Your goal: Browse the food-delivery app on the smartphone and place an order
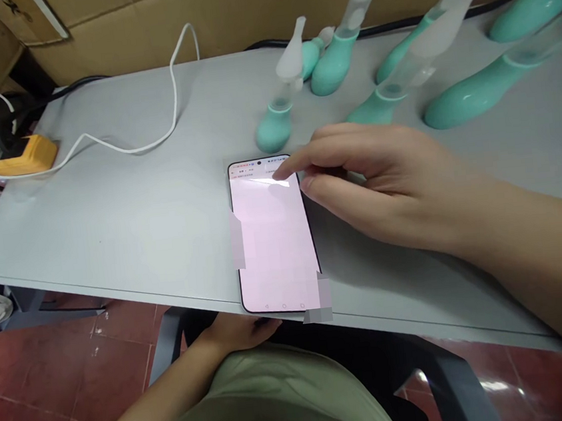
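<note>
A smartphone [274, 238] lies flat on the grey table, its lower end at the front edge and its screen lit pale pink. Parts of the phone's border are blurred out in blocks. My right hand [383, 179] reaches in from the right, holding nothing. Its index finger is stretched out to the upper right of the screen, the thumb points toward the phone's right edge, and the other fingers bend inward. Below the table edge, over my lap, is my left hand [236, 329]; its fingers are mostly hidden. A teal bulb syringe [273, 127] stands just behind the phone.
Several more teal bulb syringes [333, 64] with clear tubes and whitish tips stand or lean at the back right. A white cable [148, 146] runs across the table [110, 208] from a yellow power strip [37, 154] on the left. Cardboard [141, 24] lines the back.
</note>
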A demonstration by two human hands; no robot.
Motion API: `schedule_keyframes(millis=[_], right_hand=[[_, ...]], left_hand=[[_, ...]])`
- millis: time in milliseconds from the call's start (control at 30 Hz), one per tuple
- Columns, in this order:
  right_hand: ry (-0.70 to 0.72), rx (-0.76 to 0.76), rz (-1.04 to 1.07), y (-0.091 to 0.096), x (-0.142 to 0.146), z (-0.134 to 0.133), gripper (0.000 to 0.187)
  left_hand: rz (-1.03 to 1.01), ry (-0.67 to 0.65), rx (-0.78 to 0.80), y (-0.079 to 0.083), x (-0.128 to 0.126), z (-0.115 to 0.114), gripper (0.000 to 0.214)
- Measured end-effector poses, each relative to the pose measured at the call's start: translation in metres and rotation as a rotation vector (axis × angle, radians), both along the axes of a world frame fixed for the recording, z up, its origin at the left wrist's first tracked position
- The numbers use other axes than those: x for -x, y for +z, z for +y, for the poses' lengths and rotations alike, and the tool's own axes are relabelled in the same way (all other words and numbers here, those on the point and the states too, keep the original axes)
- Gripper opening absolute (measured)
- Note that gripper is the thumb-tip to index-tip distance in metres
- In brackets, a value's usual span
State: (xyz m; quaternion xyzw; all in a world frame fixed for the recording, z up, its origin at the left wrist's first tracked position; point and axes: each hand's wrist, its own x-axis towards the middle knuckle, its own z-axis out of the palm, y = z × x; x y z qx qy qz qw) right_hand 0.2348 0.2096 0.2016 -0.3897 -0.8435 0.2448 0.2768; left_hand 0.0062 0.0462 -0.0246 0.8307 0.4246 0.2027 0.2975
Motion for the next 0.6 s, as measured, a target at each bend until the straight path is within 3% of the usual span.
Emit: schedule_keyframes(millis=[600], right_hand=[[0.012,0.003,-0.014,-0.0001,-0.0037,0.001,0.022]], left_hand=[[-0.007,0.0,-0.013,-0.0041,0.0024,-0.0024,0.034]])
